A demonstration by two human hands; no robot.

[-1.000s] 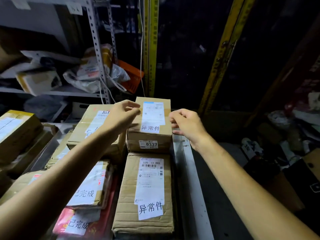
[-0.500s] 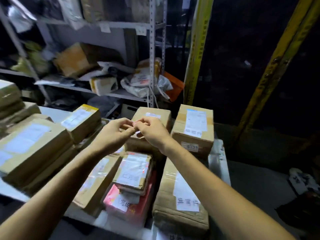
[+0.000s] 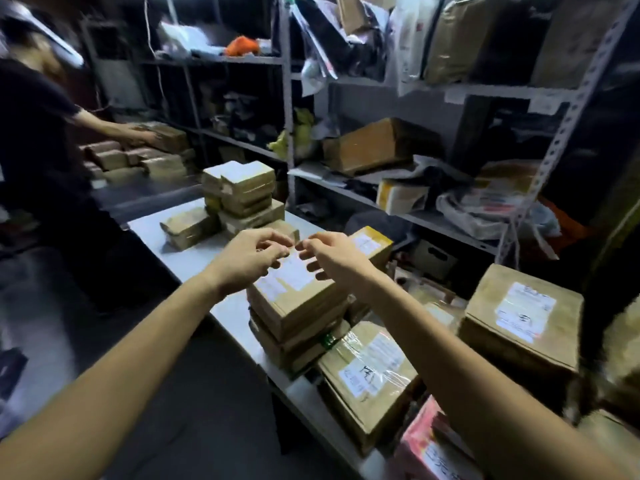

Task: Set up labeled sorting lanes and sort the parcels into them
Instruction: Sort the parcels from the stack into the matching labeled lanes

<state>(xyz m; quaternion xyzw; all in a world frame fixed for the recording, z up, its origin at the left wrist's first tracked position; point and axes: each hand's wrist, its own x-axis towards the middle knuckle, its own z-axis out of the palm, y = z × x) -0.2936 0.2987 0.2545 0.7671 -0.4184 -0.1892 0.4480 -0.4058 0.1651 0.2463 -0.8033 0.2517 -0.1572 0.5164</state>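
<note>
The storeroom was dim, with metal shelving (image 3: 289, 133) crammed with bags and boxes behind a white table (image 3: 187, 261). You held your left hand (image 3: 252, 259) and right hand (image 3: 334, 259) just above the nearest stack of parcels (image 3: 301, 313), fingers curled and fingertips almost meeting over its white label (image 3: 294, 275). Blur hid whether either hand pinched anything. A taped parcel (image 3: 370, 372), a large box (image 3: 523, 323) and a pink parcel (image 3: 426, 441) lay to your right. A far stack (image 3: 242, 192) stood farther along the table, and another person (image 3: 38, 133) reached onto parcels at the far left.

White table (image 3: 194, 251): cardboard parcel stacks (image 3: 298, 317).
</note>
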